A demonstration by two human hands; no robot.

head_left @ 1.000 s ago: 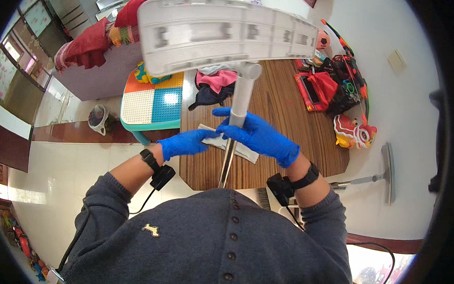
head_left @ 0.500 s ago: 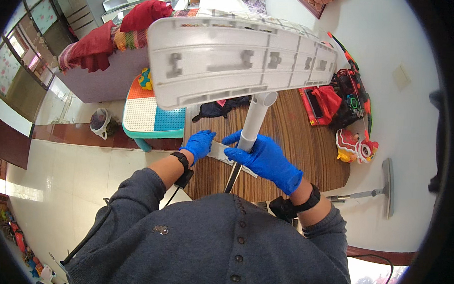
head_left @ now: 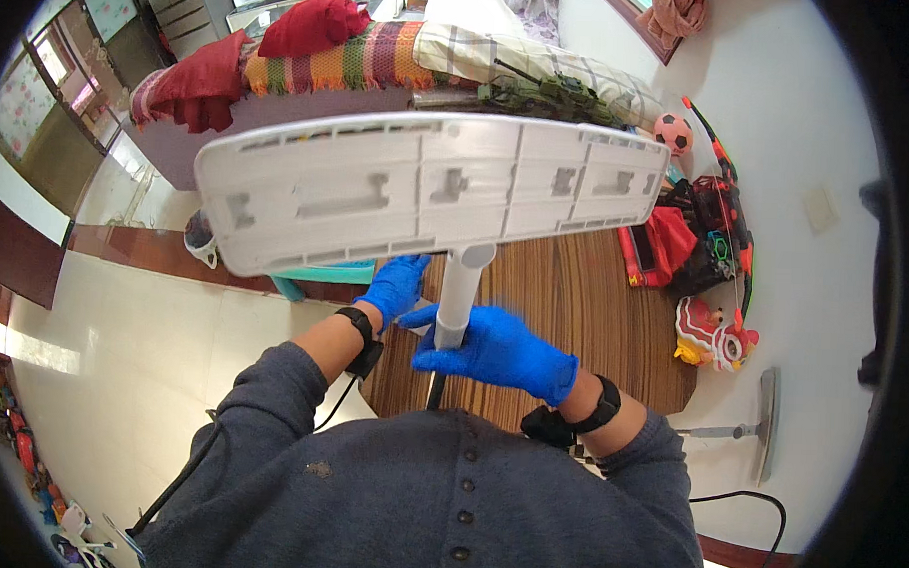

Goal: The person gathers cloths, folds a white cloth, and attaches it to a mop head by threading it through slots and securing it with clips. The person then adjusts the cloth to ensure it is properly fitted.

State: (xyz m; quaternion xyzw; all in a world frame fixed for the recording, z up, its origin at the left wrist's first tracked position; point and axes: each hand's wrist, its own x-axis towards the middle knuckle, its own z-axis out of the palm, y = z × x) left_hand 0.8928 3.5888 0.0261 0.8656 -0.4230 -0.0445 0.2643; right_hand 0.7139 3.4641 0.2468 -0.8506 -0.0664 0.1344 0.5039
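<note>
Stretching below: striped table (head_left: pixel 584 309), pale floor (head_left: pixel 192 345) leftward; right grip (head_left: pixel 502 356) clamped round white pole (head_left: pixel 460 292), left grip (head_left: pixel 396 288) unclear.

Left blue-gloved hand (head_left: pixel 396 285) is pointing forward, fingertips partly hidden. Right blue-gloved hand (head_left: pixel 497 354) is gripping, fingers pointing left. Bare, black-strapped left forearm (head_left: pixel 324 348) and right forearm (head_left: pixel 625 425) are angling inward.

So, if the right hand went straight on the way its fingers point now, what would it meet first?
Probably the left hand, near its wrist: the right hand points leftward at it. Depth is unclear, so it might pass above instead.
</note>
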